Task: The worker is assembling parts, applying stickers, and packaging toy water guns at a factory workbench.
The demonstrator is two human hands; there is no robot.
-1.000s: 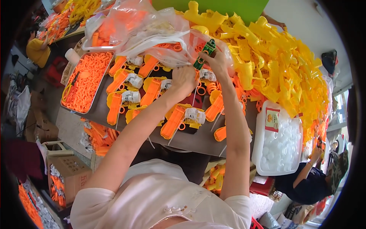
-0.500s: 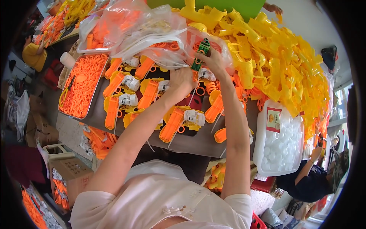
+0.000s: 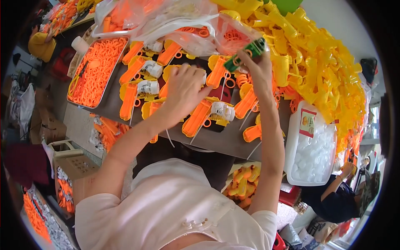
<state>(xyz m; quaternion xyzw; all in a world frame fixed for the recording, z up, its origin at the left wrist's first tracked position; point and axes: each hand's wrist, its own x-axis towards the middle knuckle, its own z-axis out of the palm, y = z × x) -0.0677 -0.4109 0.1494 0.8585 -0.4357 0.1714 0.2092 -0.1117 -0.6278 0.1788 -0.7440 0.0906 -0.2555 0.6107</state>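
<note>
My right hand is closed round a green electric screwdriver, its lower end slanting toward an orange-and-yellow toy gun half. My left hand lies over another toy gun half, mostly hidden beneath the palm. Its thumb stands apart from the fingers, and the fingertips point away from me. Several more of these halves lie in rows on the dark table, some with white, ribbed round parts and orange rings attached or beside them. Thin pale strips hang from some of them.
A metal tray of orange rings, with yellow-handled pliers, sits at left. Clear plastic bags lie at the back. Yellow shells heap up at right, above a white tub of small clear parts. Other people work nearby.
The green screwdriver and my right hand have moved right and tilted away from the near bag. My left hand has left the screwdriver's tip, moving left and nearer over a gun half.
</note>
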